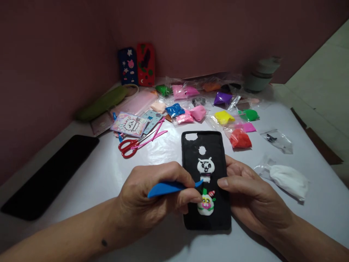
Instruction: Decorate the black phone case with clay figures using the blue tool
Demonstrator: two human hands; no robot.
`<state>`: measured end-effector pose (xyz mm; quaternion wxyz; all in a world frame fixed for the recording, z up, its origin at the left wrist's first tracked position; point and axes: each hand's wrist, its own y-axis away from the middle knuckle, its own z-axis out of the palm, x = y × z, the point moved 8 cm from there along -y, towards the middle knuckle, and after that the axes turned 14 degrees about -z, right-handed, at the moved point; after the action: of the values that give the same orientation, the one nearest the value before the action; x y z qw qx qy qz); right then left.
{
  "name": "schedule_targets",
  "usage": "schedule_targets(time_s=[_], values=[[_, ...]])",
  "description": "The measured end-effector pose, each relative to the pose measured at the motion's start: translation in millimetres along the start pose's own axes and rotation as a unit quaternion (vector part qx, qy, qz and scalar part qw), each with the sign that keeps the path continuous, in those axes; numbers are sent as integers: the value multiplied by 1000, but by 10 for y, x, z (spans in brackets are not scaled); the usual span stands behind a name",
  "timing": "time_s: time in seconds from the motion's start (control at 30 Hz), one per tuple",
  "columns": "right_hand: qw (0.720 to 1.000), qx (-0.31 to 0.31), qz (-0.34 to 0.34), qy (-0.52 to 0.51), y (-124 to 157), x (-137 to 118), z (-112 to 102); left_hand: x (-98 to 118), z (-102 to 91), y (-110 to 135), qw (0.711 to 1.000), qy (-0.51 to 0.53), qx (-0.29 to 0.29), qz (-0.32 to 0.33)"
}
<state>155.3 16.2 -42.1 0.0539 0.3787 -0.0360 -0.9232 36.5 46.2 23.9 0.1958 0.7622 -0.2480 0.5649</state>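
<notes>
My left hand (160, 196) pinches a blue clay modelling tool (166, 188) between thumb and fingers. Its thin tip touches the lower body of a white clay cat figure (205, 166) on a black phone case (191, 222). Below that sits a second white clay figure (204, 210) with green, pink, yellow and red parts, partly behind my left thumb. My right hand (253, 193) grips the case by its right edge, thumb on the front and fingers behind. White patches show through the openings near the case's top.
Several bags of coloured clay, a yellow one (224, 117) among them, lie behind the case. A bag of white clay (289, 180) is at right. Red-handled scissors (127, 148), cards (129, 124) and a black phone-like slab (51, 174) lie left. Two decorated cases (145, 65) lean on the wall.
</notes>
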Motion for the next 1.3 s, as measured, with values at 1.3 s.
schedule_targets(time_s=[1.3], values=[[1000,-17,5,-15,1,8,18,106,-21,38,996,-84,3,27]])
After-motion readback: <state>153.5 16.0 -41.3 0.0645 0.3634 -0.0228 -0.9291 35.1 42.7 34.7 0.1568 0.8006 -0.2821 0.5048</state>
